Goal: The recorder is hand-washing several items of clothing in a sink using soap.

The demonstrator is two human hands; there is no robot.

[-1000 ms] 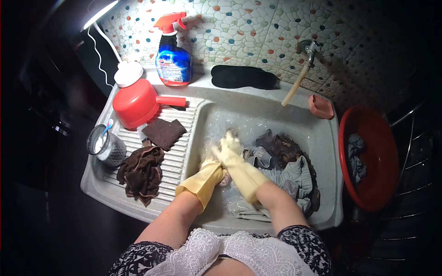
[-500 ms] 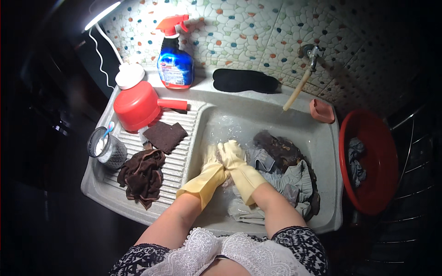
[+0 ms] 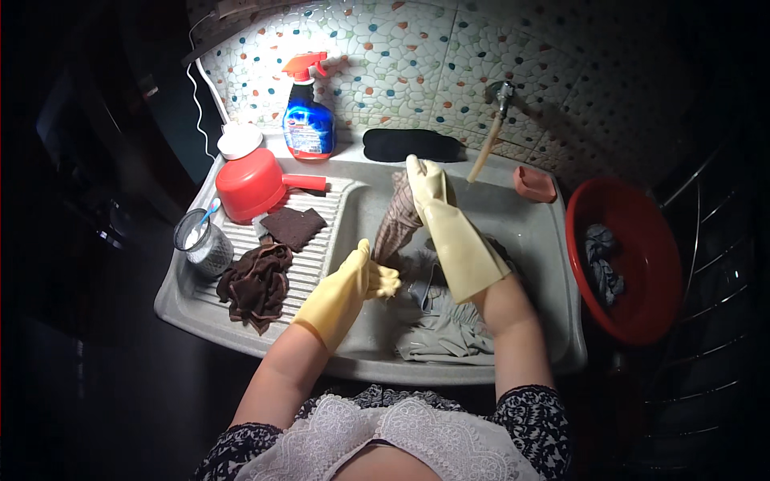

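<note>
A wet, brownish checked cloth point(image 3: 397, 220) hangs stretched above the sink basin. My right hand point(image 3: 427, 183), in a long cream rubber glove, is closed on its upper end. At the cloth's lower end is my left hand point(image 3: 370, 276) in a matching glove, thumb apart from the fingers and fingers stretched out. Whether that hand touches the cloth I cannot tell. Below, grey garments point(image 3: 449, 335) soak in the water of the stone-grey sink point(image 3: 369, 369); my right forearm covers part of them.
On the ribbed board lie a crumpled dark brown cloth point(image 3: 257, 280), a brown scrub pad point(image 3: 295, 228), a red dipper point(image 3: 249, 184) and a mesh cup point(image 3: 210, 248). Along the ledge are a blue spray bottle point(image 3: 310, 124), a black insole-shaped pad point(image 3: 413, 146) and a pink soap dish point(image 3: 534, 184). A red basin point(image 3: 634, 305) stands right.
My hands were together low in the basin; now they are apart. The right has risen toward the back with the checked cloth, and the left has its fingers spread. The view has shifted slightly.
</note>
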